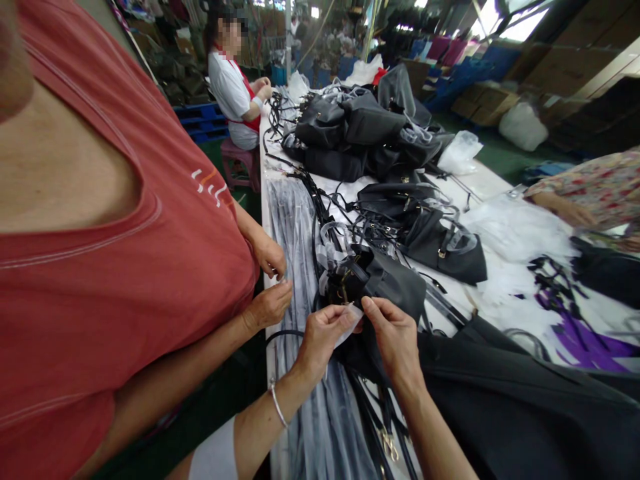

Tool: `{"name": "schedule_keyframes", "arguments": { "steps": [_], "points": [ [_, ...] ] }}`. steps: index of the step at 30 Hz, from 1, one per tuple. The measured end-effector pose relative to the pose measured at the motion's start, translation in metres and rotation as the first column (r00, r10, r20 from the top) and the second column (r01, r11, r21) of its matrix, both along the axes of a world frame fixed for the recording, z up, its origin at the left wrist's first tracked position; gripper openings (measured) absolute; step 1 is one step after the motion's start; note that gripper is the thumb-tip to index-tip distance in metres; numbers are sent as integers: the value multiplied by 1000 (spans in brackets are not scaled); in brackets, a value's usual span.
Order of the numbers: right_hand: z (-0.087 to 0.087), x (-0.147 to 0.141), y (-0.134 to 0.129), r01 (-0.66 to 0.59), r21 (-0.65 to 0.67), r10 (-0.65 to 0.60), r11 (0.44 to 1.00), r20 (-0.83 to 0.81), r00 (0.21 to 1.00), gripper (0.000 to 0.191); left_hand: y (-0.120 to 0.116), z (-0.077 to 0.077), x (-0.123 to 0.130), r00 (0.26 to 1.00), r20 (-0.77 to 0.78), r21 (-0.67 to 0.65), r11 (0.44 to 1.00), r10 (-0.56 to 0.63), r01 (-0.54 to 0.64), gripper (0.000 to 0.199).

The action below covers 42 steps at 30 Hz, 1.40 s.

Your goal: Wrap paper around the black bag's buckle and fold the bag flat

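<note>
My left hand, with a bracelet at the wrist, pinches a small piece of white translucent wrapping. Close beside it, my right hand has thumb and forefinger pressed together at the wrapping's upper right edge; the exact contact is hard to make out. Just behind both hands lies a black handbag with its opening toward me and clear film around its handles. Under my forearms run long straps in clear plastic sleeves. Black straps with gold clasps lie between my arms.
A person in a red shirt works close on my left, hands at the table edge. Black handbags are heaped farther along the white table. Another person sits at the far left. At right are white plastic bags and a patterned sleeve.
</note>
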State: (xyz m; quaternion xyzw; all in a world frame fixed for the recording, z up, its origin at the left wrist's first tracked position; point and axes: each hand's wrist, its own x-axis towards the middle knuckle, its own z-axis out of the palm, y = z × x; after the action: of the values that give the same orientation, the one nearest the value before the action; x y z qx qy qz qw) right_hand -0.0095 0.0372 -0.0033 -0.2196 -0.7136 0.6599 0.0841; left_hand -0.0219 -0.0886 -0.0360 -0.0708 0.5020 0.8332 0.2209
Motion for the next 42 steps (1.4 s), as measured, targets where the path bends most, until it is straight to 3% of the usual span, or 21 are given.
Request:
{"name": "schedule_keyframes", "arguments": {
  "steps": [10, 19, 28, 42],
  "points": [
    [-3, 5, 4, -21, 5, 21, 1000, 19, 1000, 38, 5, -1, 0, 999, -9, -13, 999, -32, 32, 39],
    [-1, 5, 3, 1, -138, 4, 990, 39, 999, 40, 4, -3, 2, 1000, 19, -53, 998, -20, 21, 40],
    [-8, 3, 2, -13, -43, 13, 999, 7, 1000, 36, 2, 1, -3, 999, -23, -74, 997, -22, 20, 35],
    [-6, 4, -3, -2, -107, 3, 994, 10, 1000, 39, -2, 10, -6, 999, -7, -83, 996, -34, 33, 39]
  ]
}}
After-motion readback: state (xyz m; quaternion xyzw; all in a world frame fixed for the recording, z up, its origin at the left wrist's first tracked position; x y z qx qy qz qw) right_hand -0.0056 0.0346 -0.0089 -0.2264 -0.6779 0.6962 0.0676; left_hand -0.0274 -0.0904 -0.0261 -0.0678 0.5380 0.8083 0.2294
